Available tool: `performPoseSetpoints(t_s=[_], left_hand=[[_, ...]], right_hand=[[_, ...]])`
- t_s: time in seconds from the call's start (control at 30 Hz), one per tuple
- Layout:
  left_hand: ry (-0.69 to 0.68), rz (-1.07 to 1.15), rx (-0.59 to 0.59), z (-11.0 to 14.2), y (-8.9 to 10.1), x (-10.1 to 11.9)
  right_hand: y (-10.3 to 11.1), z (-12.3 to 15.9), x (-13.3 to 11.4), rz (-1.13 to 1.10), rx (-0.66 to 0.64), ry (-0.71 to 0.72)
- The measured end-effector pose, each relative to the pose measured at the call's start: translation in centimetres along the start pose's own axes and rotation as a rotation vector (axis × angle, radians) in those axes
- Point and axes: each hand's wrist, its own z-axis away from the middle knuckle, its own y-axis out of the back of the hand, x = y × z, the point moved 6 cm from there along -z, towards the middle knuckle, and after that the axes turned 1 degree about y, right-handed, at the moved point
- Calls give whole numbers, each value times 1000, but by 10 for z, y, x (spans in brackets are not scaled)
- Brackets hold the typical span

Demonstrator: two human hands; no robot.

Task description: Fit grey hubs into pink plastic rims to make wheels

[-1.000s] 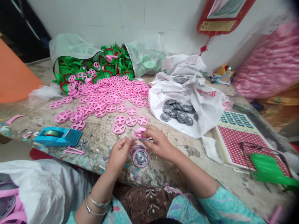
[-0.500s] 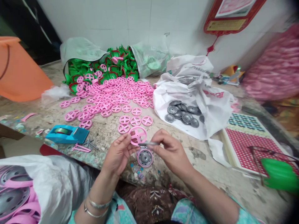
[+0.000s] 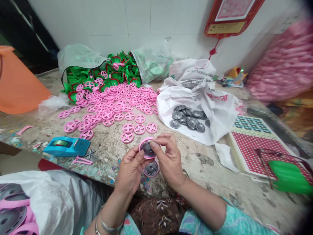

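Observation:
Both my left hand (image 3: 130,168) and my right hand (image 3: 168,160) grip a pink plastic ring with a grey metal disc in its middle (image 3: 147,148), holding it by the rim above the tabletop. Fingers cover part of it. Just below my hands, a finished-looking wheel of grey metal in a pink rim (image 3: 151,168) lies on the table. Loose pink spoked wheels (image 3: 127,137) lie just beyond my fingertips, spreading back into a large heap (image 3: 117,103).
Green plastic parts spill from a clear bag (image 3: 102,73) at the back. A white bag holds grey metal discs (image 3: 188,119). A blue tape dispenser (image 3: 66,146) stands left; a red patterned board (image 3: 256,151) lies right. A white sack (image 3: 51,199) holding wheels sits at lower left.
The thin metal tool seen earlier at my right fingers no longer shows. The pink piece now shows a grey disc in its centre, and both hands have closed around it.

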Motion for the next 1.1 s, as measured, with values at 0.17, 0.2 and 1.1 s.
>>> performPoseSetpoints(t_s=[0.17,0.2,1.1], left_hand=[[-32,-3,1,3,1,0],[-30,9,-2,2,2,-1],[-215,-499,-29,13,-7,25]], right_hand=[[2,-1,-6,356,-70,354],[1,-1,-6,423,-96,416],[-16,4,19,-116,-537,-270]])
